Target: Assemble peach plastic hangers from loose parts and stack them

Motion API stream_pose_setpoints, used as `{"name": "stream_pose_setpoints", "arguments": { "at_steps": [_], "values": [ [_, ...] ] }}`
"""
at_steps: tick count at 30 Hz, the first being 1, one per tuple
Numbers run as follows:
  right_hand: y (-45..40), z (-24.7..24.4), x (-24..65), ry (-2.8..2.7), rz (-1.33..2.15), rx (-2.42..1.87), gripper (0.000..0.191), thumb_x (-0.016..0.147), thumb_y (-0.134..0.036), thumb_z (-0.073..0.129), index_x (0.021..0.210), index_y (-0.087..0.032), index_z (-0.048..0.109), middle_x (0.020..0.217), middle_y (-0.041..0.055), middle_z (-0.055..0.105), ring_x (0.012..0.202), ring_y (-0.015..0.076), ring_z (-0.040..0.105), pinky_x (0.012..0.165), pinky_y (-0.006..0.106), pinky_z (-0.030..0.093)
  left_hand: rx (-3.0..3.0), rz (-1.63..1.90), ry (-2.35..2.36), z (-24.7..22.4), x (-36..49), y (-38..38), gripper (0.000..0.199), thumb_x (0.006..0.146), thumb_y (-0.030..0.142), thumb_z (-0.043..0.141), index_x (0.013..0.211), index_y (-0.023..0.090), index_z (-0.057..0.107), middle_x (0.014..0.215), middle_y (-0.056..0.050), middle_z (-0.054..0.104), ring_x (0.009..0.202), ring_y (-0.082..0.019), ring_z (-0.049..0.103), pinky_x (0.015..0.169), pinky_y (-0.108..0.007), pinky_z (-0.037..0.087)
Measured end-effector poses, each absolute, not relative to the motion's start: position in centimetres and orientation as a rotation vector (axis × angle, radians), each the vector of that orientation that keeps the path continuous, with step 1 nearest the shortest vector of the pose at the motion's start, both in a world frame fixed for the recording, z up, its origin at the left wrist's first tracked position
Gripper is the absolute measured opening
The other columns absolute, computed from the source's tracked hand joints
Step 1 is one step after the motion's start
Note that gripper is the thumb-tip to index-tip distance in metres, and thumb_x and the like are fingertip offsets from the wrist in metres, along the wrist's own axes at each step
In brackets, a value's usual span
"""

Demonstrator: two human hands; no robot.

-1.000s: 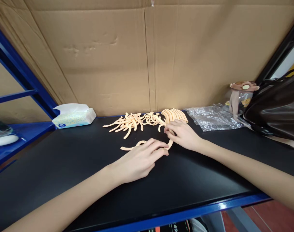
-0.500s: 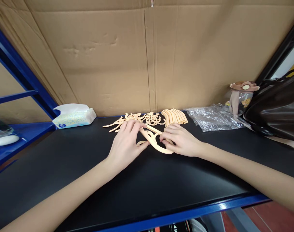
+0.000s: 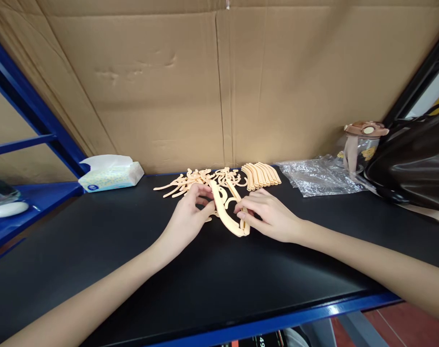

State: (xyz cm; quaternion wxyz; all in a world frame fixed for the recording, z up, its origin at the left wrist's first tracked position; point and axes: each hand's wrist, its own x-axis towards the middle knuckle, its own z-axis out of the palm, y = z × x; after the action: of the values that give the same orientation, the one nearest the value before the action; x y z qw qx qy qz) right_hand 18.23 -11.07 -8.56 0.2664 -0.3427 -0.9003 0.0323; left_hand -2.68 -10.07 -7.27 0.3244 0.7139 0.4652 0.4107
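Between my hands is a peach plastic folding clothes hanger [image 3: 225, 217], its two curved arms meeting in a narrow V with the joint toward me. My left hand [image 3: 190, 212] is closed, its thumb and fingertips at the left arm of the hanger. On the other side, my right hand [image 3: 270, 212] pinches the right arm near the joint. Loose curved pieces, one a hook-like ring [image 3: 232, 202], show between and behind the arms; part of them is hidden by my fingers.
Behind the hands lie a heap of loose peach arms [image 3: 179, 183], a pile of hooks [image 3: 228, 177] and a row of stacked arms [image 3: 260, 176]. A tissue pack [image 3: 111, 176] sits left. To the right are a clear plastic bag [image 3: 320, 176], a bottle [image 3: 364, 144] and a dark bag [image 3: 414, 159].
The hanger's arms have swung closer together, and its joint has turned toward me. My left hand has drawn slightly back and its fingers have shifted on the left arm.
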Motion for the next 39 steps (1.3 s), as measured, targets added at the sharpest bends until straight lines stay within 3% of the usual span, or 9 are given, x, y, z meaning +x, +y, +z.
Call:
{"name": "stream_pose_setpoints", "arguments": {
  "at_steps": [3, 7, 14, 18, 22, 25, 28, 35, 39],
  "values": [
    [-11.3, -8.6, 18.2, -2.417, 0.083, -0.901, 0.020, 0.095, -0.025, 0.039, 0.098, -0.019, 0.058, 0.084, 0.0023, 0.065, 0.077, 0.0156, 0.053, 0.080, 0.032, 0.035, 1.761, 0.970, 1.213, -6.9, -2.5, -10.4, 0.027, 0.086, 0.036, 0.039, 0.097, 0.017, 0.053, 0.095, -0.006, 0.059, 0.079, -0.018, 0.060, 0.048, -0.023, 0.044],
    [-11.4, -8.7, 18.1, -2.445, 0.114, -0.838, 0.022, 0.094, -0.028, 0.041, 0.109, -0.019, 0.055, 0.092, 0.0035, 0.065, 0.083, 0.0165, 0.054, 0.083, 0.033, 0.038, 1.945, 0.885, 1.310, -7.1, -2.8, -10.3, 0.032, 0.082, 0.042, 0.051, 0.103, 0.019, 0.055, 0.092, -0.003, 0.064, 0.074, -0.017, 0.061, 0.054, -0.025, 0.044],
    [-11.4, -8.9, 18.0, -2.572, 0.189, -0.723, 0.039, 0.091, -0.031, 0.048, 0.129, -0.025, 0.045, 0.118, 0.0067, 0.060, 0.107, 0.0202, 0.053, 0.093, 0.038, 0.039, 2.480, 0.588, 1.701, -6.9, -3.4, -10.2, 0.014, 0.083, 0.035, 0.050, 0.084, 0.023, 0.057, 0.070, 0.004, 0.063, 0.062, -0.017, 0.059, 0.050, -0.025, 0.033],
    [-11.3, -9.1, 18.0, -2.640, 0.164, -0.692, 0.046, 0.091, -0.034, 0.049, 0.134, -0.022, 0.038, 0.126, 0.0088, 0.056, 0.111, 0.0215, 0.052, 0.095, 0.040, 0.038, 2.656, 0.512, 1.778, -6.8, -3.4, -10.3, 0.019, 0.089, 0.029, 0.042, 0.099, 0.022, 0.057, 0.092, -0.001, 0.068, 0.079, -0.022, 0.064, 0.053, -0.026, 0.040],
    [-11.1, -9.2, 18.2, -2.581, 0.138, -0.783, 0.044, 0.091, -0.032, 0.048, 0.133, -0.023, 0.038, 0.109, 0.0065, 0.062, 0.097, 0.0199, 0.056, 0.088, 0.037, 0.043, 2.791, 0.482, 1.834, -7.3, -3.6, -10.0, 0.039, 0.092, 0.023, 0.038, 0.131, 0.019, 0.042, 0.121, -0.009, 0.059, 0.098, -0.024, 0.063, 0.063, -0.029, 0.049],
    [-10.9, -9.2, 18.3, -2.535, 0.086, -0.815, 0.040, 0.090, -0.028, 0.049, 0.130, -0.023, 0.041, 0.105, 0.0060, 0.062, 0.094, 0.0199, 0.056, 0.085, 0.037, 0.044, 2.848, 0.410, 1.873, -7.7, -3.7, -9.7, 0.042, 0.094, 0.020, 0.036, 0.135, 0.015, 0.037, 0.123, -0.012, 0.057, 0.097, -0.024, 0.064, 0.061, -0.029, 0.052],
    [-10.8, -9.4, 18.4, -2.539, 0.071, -0.821, 0.042, 0.090, -0.027, 0.049, 0.130, -0.023, 0.040, 0.114, 0.0077, 0.060, 0.101, 0.0210, 0.055, 0.088, 0.039, 0.044, 2.894, 0.358, 1.868, -7.8, -3.9, -9.6, 0.044, 0.093, 0.017, 0.034, 0.137, 0.015, 0.034, 0.123, -0.013, 0.057, 0.098, -0.025, 0.063, 0.062, -0.029, 0.053],
    [-10.8, -9.7, 18.4, -2.603, 0.154, -0.730, 0.062, 0.092, -0.022, 0.045, 0.145, -0.024, 0.012, 0.134, 0.0096, 0.048, 0.120, 0.0220, 0.045, 0.098, 0.043, 0.038, 2.933, 0.351, 1.882, -7.8, -4.1, -9.2, 0.040, 0.094, 0.021, 0.037, 0.134, 0.017, 0.037, 0.117, -0.012, 0.062, 0.100, -0.024, 0.062, 0.066, -0.028, 0.052],
    [-10.7, -9.6, 18.4, -2.620, 0.146, -0.729, 0.064, 0.092, -0.025, 0.046, 0.145, -0.024, 0.011, 0.123, 0.0080, 0.056, 0.109, 0.0212, 0.050, 0.094, 0.041, 0.039, 2.897, 0.365, 1.849, -7.8, -4.0, -9.2, 0.039, 0.093, 0.020, 0.041, 0.132, 0.016, 0.038, 0.112, -0.013, 0.064, 0.100, -0.026, 0.062, 0.064, -0.029, 0.052]
  ]
}}
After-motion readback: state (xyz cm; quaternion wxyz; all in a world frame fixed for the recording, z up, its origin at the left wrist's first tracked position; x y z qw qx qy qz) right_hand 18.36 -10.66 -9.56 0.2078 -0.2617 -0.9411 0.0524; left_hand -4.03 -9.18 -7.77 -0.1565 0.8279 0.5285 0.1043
